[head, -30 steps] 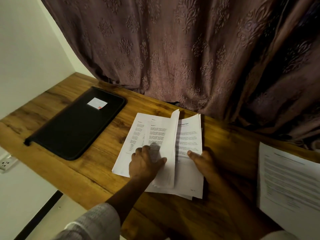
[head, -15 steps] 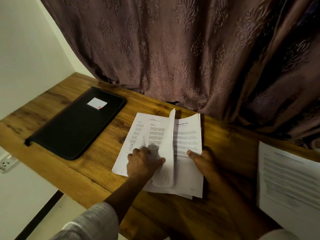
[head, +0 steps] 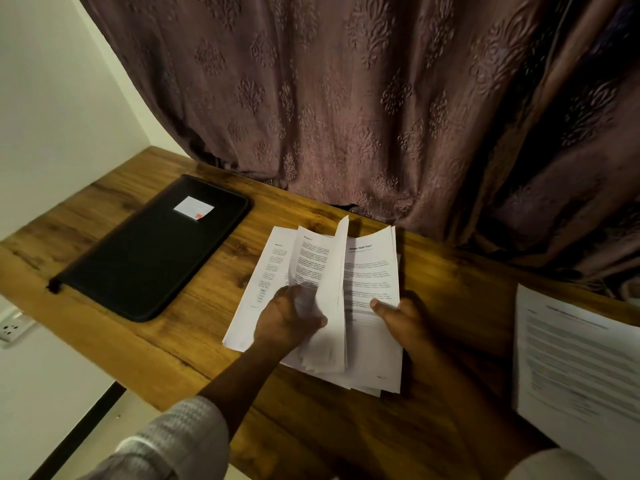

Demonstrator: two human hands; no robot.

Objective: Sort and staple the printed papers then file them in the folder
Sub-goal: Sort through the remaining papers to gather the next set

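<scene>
Near the middle of the wooden table [head: 450, 289] lie the printed papers [head: 374, 271], fanned open like a book. The left hand [head: 284, 323] grasps a bunch of lifted sheets, fingers curled behind them and thumb on the front; these sheets stand almost on edge and hide the inner margin of the page to their right. The right hand [head: 401, 320] rests at the papers' right edge with its thumb flat on the top page. Its fingers are lost in shadow, so I cannot tell whether it grips. Well to the left of the papers lies the black folder [head: 149, 258], closed and flat, with a white label [head: 193, 206] near its far end. Just behind the papers the patterned curtain [head: 381, 98] hangs down to the tabletop. Far to the papers' right a separate printed sheaf [head: 571, 358] lies at the table's edge. Beyond the folder, below the table's edge, is a wall socket [head: 10, 327].
</scene>
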